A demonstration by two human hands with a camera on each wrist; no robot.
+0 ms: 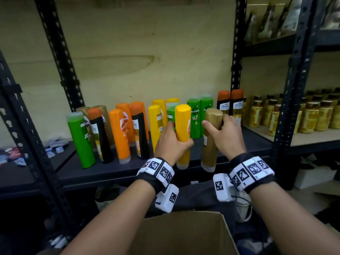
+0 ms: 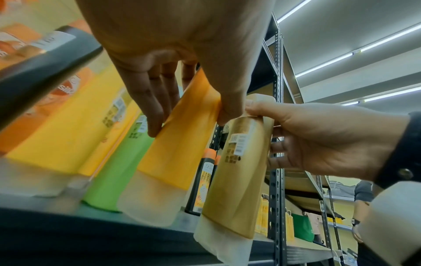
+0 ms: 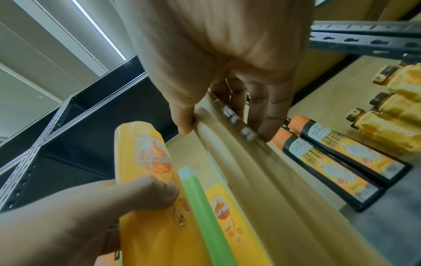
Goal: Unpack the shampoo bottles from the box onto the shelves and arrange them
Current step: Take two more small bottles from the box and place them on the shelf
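My left hand (image 1: 172,139) grips a yellow shampoo bottle (image 1: 183,126) cap-down at the front edge of the dark shelf (image 1: 117,168); fingers and thumb wrap it in the left wrist view (image 2: 182,140). My right hand (image 1: 223,132) holds a tan-gold bottle (image 1: 211,142) beside it, thumb on one side and fingers on the other (image 3: 241,162), its cap over the shelf's front edge. Behind them stand several green, orange, yellow, black and gold bottles (image 1: 119,133). The cardboard box (image 1: 184,234) lies open below my arms.
Black slotted uprights (image 1: 237,57) frame the bay. The neighbouring shelf on the right holds several gold-capped amber bottles (image 1: 311,115). Small packets (image 1: 16,157) lie on the left shelf. Two black Shayla bottles (image 1: 230,103) stand at the bay's right end.
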